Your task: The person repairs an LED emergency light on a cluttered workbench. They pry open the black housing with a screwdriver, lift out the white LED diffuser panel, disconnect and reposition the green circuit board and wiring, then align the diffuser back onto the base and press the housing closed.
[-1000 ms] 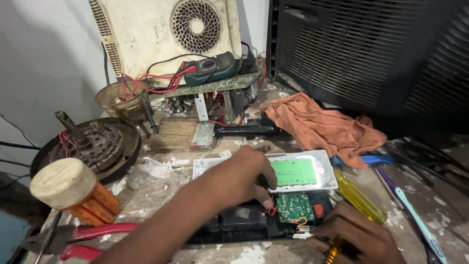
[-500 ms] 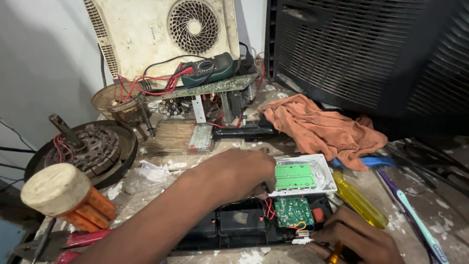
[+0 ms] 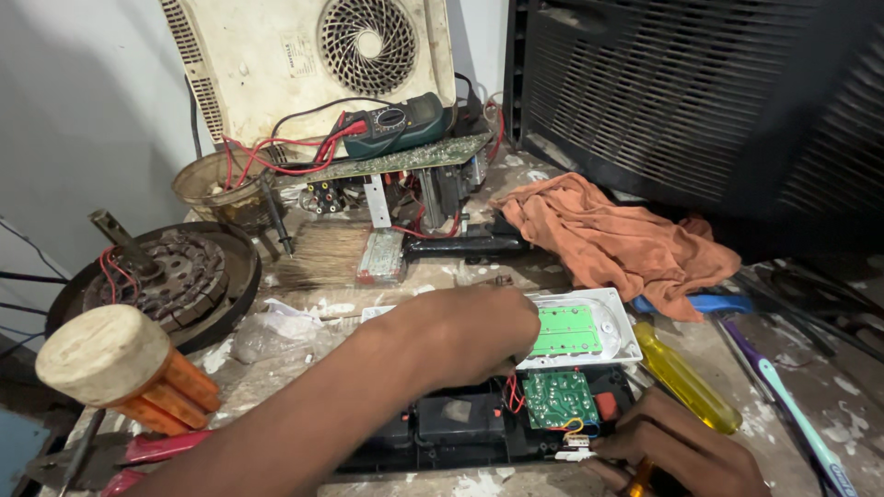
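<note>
Here, far left, a wooden-headed mallet [image 3: 115,364] lies near me. My left hand [image 3: 470,331] is curled, fingers pressed down on the open black casing [image 3: 460,428] beside the white tray [image 3: 619,317]. Just right sits the green circuit board [image 3: 558,398]. My right hand [image 3: 681,446] pinches an orange-handled tool [image 3: 640,477] at its near edge.

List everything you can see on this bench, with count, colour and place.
Fan cover: 1, cream, back, leaning on wall.
Multimeter: 1, green, on raised board at back.
Cloth: 1, orange, right of middle.
Brush: 1, tan bristles, middle.
Coil disc: 1, dark, left.
Mallet: 1, orange grip, near left.
White tray: 1, holds a green board, middle.
Black case: 1, near middle, open, small green board inside.
Screwdriver: 1, yellow, right.
Left hand: on black case and tray.
Right hand: bottom right, at case edge.
</note>
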